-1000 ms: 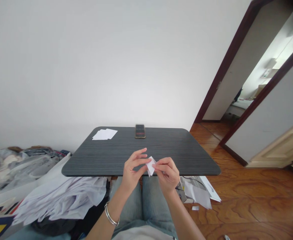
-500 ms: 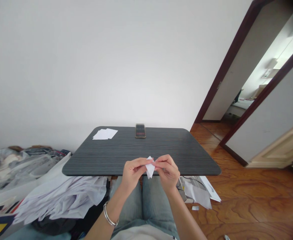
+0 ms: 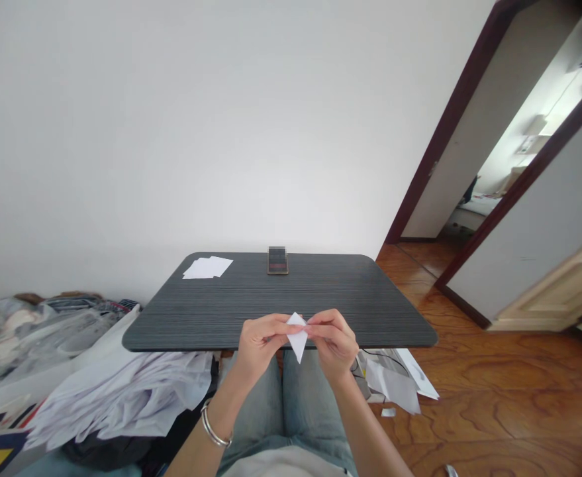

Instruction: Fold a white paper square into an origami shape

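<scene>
A small piece of folded white paper point(image 3: 298, 339), diamond-shaped with its long point downward, is held at the near edge of the dark table point(image 3: 211, 324). My left hand point(image 3: 263, 341) pinches its left corner between thumb and fingers. On the other side, my right hand point(image 3: 334, 341) pinches the right corner, its fingertips close to those of the left. The fingertips cover part of the paper's two sides. A silver bangle point(image 3: 214, 427) circles my left wrist.
Several white paper sheets point(image 3: 207, 267) lie at the table's far left. A phone point(image 3: 277, 261) leans upright at the back edge. White cloth point(image 3: 132, 391) is heaped at the left, and a box with papers point(image 3: 394, 384) sits below the table's right side.
The folded paper has turned flatter toward me and shows a wider diamond face. My left hand has shifted slightly left; both hands keep their pinch.
</scene>
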A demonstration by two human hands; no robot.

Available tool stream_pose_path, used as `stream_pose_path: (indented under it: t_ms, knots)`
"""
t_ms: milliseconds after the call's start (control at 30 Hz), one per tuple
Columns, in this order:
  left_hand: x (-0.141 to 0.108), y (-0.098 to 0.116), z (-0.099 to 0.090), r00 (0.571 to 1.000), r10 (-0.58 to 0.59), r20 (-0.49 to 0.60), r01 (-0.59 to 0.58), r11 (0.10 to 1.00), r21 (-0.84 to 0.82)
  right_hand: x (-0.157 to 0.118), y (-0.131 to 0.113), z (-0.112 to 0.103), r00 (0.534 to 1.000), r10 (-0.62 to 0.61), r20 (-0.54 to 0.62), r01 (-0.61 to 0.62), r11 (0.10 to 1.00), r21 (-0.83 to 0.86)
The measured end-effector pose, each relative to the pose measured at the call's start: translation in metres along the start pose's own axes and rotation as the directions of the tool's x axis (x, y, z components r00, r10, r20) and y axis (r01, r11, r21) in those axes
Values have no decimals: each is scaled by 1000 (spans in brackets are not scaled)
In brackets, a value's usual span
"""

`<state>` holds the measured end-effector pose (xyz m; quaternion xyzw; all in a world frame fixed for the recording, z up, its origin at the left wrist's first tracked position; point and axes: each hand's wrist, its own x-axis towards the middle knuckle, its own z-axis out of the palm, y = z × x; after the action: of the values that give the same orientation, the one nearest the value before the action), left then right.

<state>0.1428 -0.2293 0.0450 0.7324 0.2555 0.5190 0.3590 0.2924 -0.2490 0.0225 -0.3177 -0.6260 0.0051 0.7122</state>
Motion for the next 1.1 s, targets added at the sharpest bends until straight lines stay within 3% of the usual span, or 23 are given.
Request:
stream_pose_path:
  t_ms: [167,300,600,733,867,1100]
  knots:
    - [1,4,0,999,37,-21,-37,999,-28,-2,1,0,998,-56,-4,56,998,9]
    - [1,4,0,1000,-13,-4,13,999,-46,-3,2,1,998,-58,-6,58,998,10]
    - [2,4,1,994,-81,-69,75,993,-94,-2,4,3,996,61,64,-70,987,148]
    - [2,1,2,991,-118,-70,105,981,-162,-5,6,6,987,157,44,-162,970,183]
    - [1,-2,4,973,-210,-97,184,957,-226,-7,5,9,946,310,95,-323,883,339]
    - [3,-3,7,930,-364,-45,333,888,-317,-5,2,12,808,561,178,-576,690,438]
